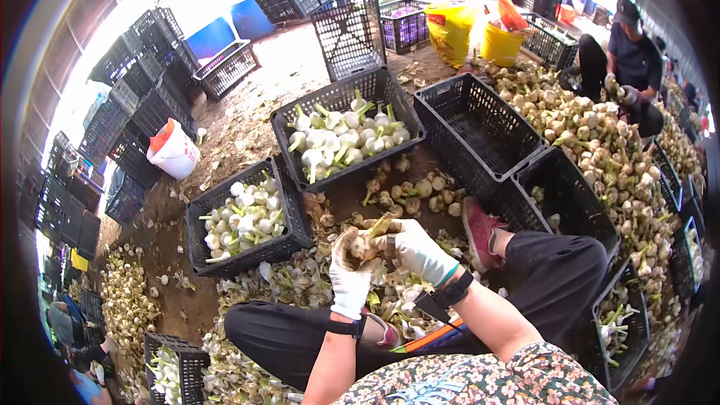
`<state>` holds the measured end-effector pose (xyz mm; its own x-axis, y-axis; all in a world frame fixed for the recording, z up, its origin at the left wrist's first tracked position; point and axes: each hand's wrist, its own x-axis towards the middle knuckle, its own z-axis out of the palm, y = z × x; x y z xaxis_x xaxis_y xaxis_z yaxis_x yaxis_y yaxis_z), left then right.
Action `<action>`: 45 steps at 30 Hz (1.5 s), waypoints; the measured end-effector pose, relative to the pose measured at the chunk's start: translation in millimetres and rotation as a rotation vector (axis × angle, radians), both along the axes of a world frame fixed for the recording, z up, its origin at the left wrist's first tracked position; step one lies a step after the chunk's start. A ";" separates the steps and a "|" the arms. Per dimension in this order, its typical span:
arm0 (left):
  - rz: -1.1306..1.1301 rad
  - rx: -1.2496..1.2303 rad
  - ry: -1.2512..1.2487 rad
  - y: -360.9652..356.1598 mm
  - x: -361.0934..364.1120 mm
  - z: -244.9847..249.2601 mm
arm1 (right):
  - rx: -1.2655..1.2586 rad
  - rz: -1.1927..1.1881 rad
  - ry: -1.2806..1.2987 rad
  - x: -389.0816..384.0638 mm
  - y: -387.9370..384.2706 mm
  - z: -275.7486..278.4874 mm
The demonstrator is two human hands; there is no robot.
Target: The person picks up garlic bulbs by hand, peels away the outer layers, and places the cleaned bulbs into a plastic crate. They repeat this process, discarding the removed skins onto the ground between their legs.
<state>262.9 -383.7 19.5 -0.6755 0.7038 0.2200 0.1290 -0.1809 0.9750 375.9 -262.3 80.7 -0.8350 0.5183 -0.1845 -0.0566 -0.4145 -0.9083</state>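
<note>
In front of my lap, my left hand (pixel 349 277), in a white glove with a soiled palm, cups an unpeeled garlic bulb (pixel 364 246). My right hand (pixel 421 251), gloved too, has its fingers closed at the bulb's side near the stem; its fingertips are partly hidden. Under both hands lies a heap of shed garlic skins (pixel 300 285). Just beyond are loose unpeeled bulbs (pixel 420 189) on the ground. Peeled white garlic (pixel 349 135) fills part of a black crate (pixel 292 116), and more peeled garlic (pixel 244 217) sits in a smaller crate (pixel 196 244) at the left.
Black crates (pixel 480 116) stand ahead and right of my legs. A large pile of unpeeled garlic (pixel 592 142) runs along the right, where another person (pixel 630 60) sits working. A white bucket (pixel 174 151), yellow bucket (pixel 501 45) and stacked crates (pixel 150 67) stand farther off.
</note>
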 end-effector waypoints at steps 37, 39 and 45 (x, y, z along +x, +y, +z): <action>-0.358 0.132 -0.655 -24.5 13.9 62.9 | -0.513 -0.325 0.308 18.9 -16.4 -37.4; -0.451 -0.032 -0.592 -33.1 15.4 74.0 | -0.599 -0.396 0.305 21.7 -5.8 -39.8; -0.524 0.030 -0.636 -37.4 14.8 52.1 | -0.392 -0.449 0.124 20.4 0.9 -74.1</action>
